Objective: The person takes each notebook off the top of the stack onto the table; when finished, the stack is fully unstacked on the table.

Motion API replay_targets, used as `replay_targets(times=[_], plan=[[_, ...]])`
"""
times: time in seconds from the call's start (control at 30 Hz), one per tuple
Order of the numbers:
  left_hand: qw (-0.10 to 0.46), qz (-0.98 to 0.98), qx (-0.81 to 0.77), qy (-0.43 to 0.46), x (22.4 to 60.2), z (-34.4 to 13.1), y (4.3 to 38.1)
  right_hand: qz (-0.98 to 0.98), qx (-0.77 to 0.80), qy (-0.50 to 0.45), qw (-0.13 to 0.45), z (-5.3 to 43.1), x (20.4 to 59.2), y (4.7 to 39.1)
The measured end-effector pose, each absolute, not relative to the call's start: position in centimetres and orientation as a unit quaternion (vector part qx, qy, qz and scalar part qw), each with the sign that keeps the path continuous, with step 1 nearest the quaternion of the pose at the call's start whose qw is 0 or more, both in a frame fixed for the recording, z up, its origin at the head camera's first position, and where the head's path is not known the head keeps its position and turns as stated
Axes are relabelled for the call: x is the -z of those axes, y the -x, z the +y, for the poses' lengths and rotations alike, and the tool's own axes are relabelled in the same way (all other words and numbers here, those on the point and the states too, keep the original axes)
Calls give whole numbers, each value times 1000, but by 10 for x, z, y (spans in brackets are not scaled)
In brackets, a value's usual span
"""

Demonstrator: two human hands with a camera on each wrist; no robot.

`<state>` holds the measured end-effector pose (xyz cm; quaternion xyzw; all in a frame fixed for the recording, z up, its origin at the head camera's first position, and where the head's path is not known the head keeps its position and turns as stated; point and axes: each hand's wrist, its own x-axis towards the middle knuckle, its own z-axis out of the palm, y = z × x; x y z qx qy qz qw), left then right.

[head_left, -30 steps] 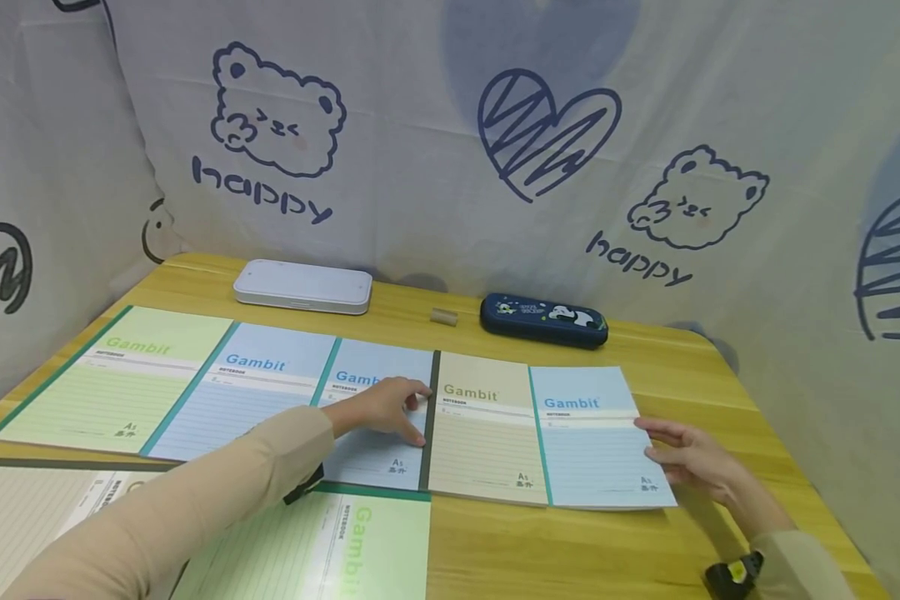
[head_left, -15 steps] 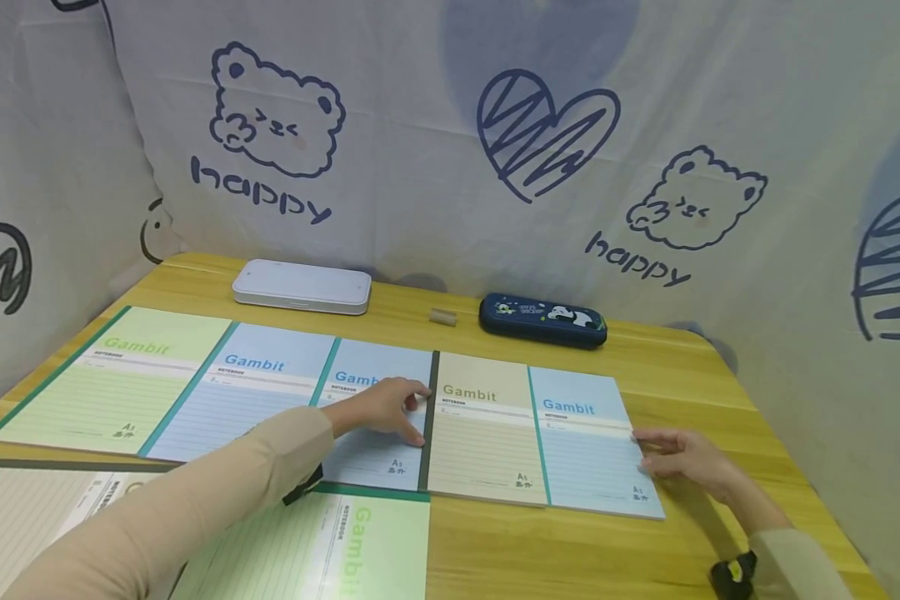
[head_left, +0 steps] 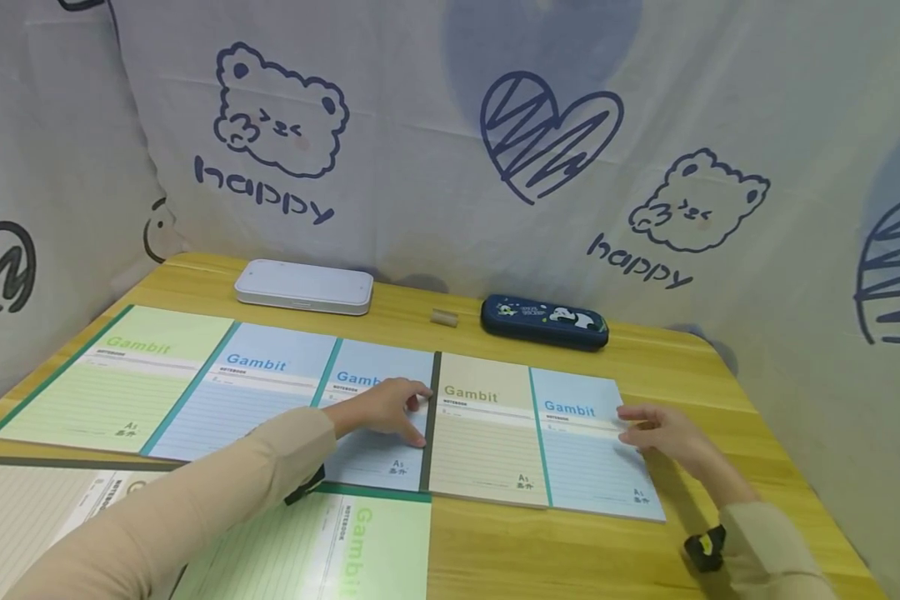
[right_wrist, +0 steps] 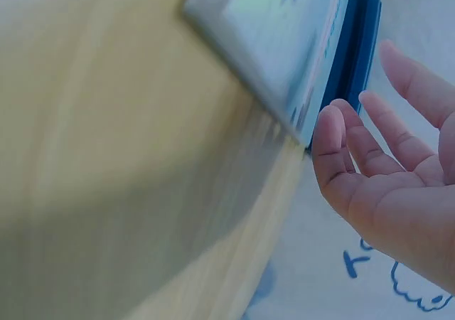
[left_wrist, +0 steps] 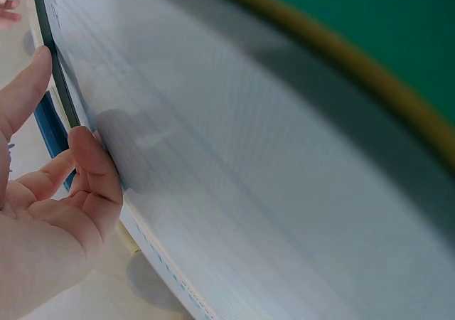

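Note:
Side by side in a row lie a light green notebook [head_left: 112, 387], a blue notebook [head_left: 225, 417], a second blue notebook [head_left: 382, 358], a beige notebook [head_left: 483, 454] with a dark spine, and a third blue notebook [head_left: 592, 471] at the right end. My left hand [head_left: 382, 407] rests over the second blue notebook, thumb and fingertips at the beige notebook's spine. At the right edge of the end notebook is my right hand [head_left: 667, 433], fingers loosely bent and pinching nothing. In the right wrist view, the right hand [right_wrist: 398, 178] appears apart from the notebook's edge.
Nearer me lie a green notebook [head_left: 390, 542] and a beige notebook [head_left: 22, 517], both turned sideways and partly under my left sleeve. Along the back stand a white case [head_left: 303, 286], a small tan cylinder [head_left: 444, 317] and a navy panda case [head_left: 543, 322]. A printed curtain hangs behind.
The end blue notebook has shifted left and slightly toward me, narrowing its visible width. My right hand moved left with it, then slid farther back along its edge. My left hand stayed put.

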<state>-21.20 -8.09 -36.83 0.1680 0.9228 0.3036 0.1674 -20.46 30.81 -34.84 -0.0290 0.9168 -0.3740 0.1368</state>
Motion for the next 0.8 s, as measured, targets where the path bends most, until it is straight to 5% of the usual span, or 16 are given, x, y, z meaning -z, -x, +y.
replay_targets(times=[0.8], plan=[[168, 925, -299, -163, 365, -79, 210, 906, 396, 44, 143, 247, 348, 239]])
